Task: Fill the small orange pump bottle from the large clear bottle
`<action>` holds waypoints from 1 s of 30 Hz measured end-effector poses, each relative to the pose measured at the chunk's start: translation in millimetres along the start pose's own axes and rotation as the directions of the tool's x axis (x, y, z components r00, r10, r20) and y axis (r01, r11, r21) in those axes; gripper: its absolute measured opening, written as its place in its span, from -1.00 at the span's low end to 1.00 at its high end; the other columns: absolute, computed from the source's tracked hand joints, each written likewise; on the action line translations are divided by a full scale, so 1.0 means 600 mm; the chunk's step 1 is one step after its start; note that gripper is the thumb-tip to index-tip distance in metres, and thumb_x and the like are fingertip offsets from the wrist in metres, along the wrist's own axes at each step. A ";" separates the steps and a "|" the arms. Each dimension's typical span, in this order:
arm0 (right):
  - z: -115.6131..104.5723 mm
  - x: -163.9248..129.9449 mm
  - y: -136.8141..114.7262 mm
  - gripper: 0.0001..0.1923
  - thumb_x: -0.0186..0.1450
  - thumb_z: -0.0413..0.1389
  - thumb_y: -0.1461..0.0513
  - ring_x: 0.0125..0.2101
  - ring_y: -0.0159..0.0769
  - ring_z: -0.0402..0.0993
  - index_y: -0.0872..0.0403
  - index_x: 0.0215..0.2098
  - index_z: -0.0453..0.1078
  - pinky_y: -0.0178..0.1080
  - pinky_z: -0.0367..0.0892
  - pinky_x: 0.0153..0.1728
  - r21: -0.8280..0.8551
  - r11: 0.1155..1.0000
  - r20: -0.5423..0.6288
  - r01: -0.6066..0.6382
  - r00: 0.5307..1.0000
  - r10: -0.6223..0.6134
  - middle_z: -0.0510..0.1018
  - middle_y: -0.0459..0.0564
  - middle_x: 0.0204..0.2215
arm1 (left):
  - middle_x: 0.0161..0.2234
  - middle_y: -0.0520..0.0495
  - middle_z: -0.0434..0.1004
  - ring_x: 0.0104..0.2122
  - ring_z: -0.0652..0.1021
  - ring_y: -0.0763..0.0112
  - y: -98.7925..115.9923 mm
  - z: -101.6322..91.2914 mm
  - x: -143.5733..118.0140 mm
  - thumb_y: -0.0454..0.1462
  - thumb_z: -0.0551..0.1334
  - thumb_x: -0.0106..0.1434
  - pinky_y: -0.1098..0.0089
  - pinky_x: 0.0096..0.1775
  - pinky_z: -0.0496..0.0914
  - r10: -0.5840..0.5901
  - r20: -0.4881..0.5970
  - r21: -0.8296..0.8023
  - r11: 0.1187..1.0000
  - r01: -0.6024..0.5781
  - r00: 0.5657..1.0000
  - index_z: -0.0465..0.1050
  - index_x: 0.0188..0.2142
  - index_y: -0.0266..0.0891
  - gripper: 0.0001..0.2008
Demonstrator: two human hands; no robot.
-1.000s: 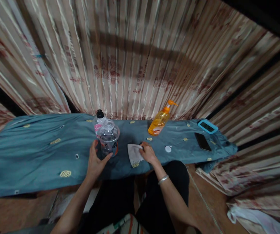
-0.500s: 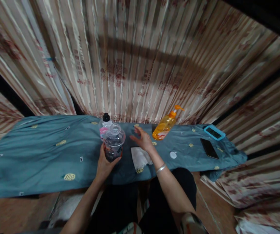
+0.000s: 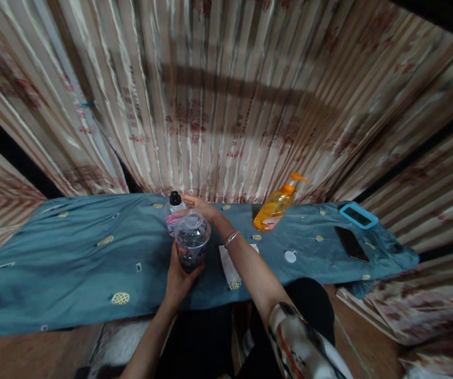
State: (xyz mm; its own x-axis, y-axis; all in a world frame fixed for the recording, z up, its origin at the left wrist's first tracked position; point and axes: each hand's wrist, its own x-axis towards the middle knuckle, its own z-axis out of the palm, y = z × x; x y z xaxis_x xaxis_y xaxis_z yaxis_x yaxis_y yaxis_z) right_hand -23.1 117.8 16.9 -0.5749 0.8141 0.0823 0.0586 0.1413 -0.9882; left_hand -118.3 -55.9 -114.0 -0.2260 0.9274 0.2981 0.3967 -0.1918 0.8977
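A clear plastic cup with a domed lid (image 3: 193,237) is in my left hand (image 3: 180,279), whose fingers and thumb wrap round its lower part. Just behind it stands a small clear bottle with a black cap and a pink label (image 3: 172,217). My right hand (image 3: 202,206) reaches across behind the cup to this bottle, its fingers closed about the bottle's right side; the cup hides part of that grip. Under my right forearm lies a white cloth or tissue (image 3: 229,265), partly covered.
An orange pump bottle (image 3: 274,210) stands to the right. Farther right are a white round object (image 3: 290,256), a dark phone (image 3: 351,243) and a blue-framed device (image 3: 358,215). All rest on a teal cloth (image 3: 80,263) before a patterned curtain (image 3: 218,105).
My right hand has moved left, from above the white cloth to the black-capped bottle. My left hand still holds the cup. The whole view has shifted slightly.
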 end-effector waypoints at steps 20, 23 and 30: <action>-0.140 -0.369 -0.019 -0.69 0.46 0.25 0.08 -0.11 -0.17 0.62 0.09 0.05 0.49 -0.03 0.58 -0.08 -0.326 0.942 -0.378 0.075 0.903 -0.203 0.61 0.02 -0.02 | 0.13 -0.33 0.52 0.11 0.60 -0.12 -0.007 -0.073 -0.102 0.18 0.43 0.07 -0.21 0.19 0.48 -0.052 -0.044 0.069 0.996 0.055 0.998 0.30 0.23 -0.22 -0.13; -0.112 -0.383 0.006 -0.70 0.45 0.25 0.08 -0.13 -0.18 0.62 0.09 0.03 0.50 -0.04 0.57 -0.09 -0.368 0.929 -0.379 0.046 0.905 -0.194 0.62 0.01 -0.05 | -0.04 -0.19 0.61 -0.07 0.68 0.01 0.007 -0.082 -0.146 0.15 0.36 0.20 -0.08 0.04 0.60 -0.050 0.095 0.062 0.997 0.044 0.994 0.43 0.10 -0.14 -0.39; -0.074 -0.376 0.015 -0.62 0.45 0.25 0.06 -0.06 -0.13 0.62 0.07 0.13 0.46 0.03 0.55 -0.01 -0.403 0.915 -0.413 0.028 0.886 -0.209 0.61 0.04 0.01 | 0.43 -0.31 0.21 0.44 0.26 -0.10 0.119 0.072 -0.070 -0.04 0.43 0.17 -0.19 0.41 0.21 0.148 0.166 -0.096 0.986 -0.134 0.975 0.12 0.41 -0.12 -0.10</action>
State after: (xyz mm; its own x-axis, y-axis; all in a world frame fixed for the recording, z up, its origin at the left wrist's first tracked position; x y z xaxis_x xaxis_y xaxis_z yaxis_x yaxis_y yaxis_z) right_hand 143.4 -39.2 -4.9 -0.1847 0.9247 0.3330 0.3658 0.3792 -0.8499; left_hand -41.9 -94.5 -76.5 -0.0142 0.9289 0.3701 0.3359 -0.3442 0.8767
